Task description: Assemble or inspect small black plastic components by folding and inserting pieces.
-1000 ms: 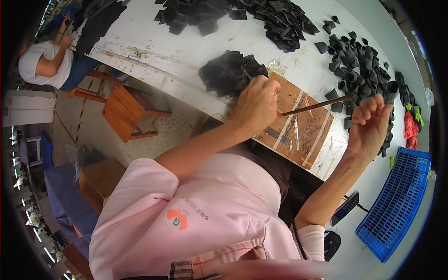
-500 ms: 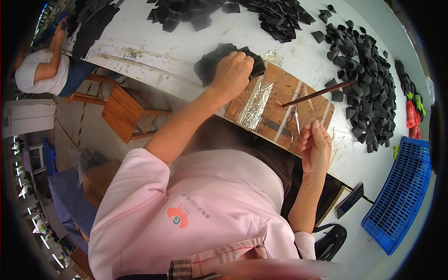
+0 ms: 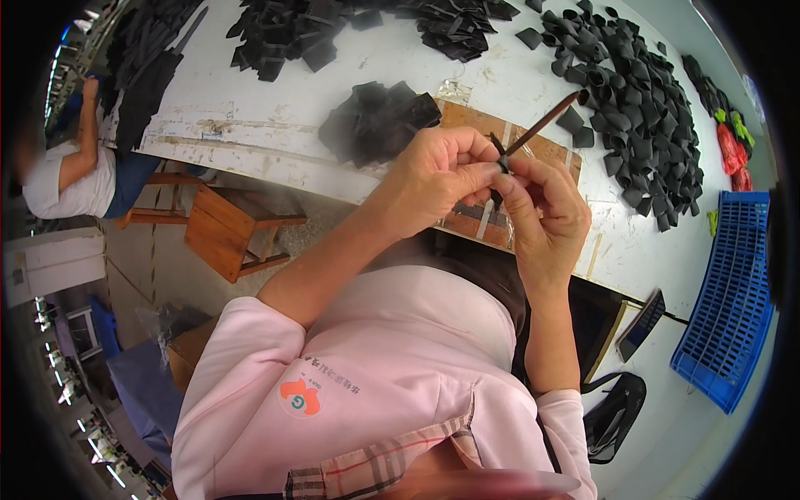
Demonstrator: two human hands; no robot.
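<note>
From where I stand, both hands have come together over the near edge of the bench (image 3: 196, 93), above the brown board (image 3: 550, 152) lying along that edge. The left hand (image 3: 443, 171) and the right hand (image 3: 548, 204) each have thumb and forefinger closed, pinching a small black piece (image 3: 501, 158) between them. It looks too little for a whole-hand grip, which is probably why only the fingertips are on it, and why it's held up close in front of the body.

A dark stick (image 3: 543, 122) slants away from the hands toward the bench's far side; its lower end is hidden behind the fingers, so I can't tell whether the piece touches it.

Just left of the board, near the same edge, sits a pile of flat black pieces (image 3: 379, 123), handy for the left hand, I'd judge. The heap of curled black pieces (image 3: 637, 125) spreads toward the right end, apart from the flat ones, likely so the two kinds don't mix. Another flat stack (image 3: 287, 37) lies toward the far edge, out of the way.
</note>
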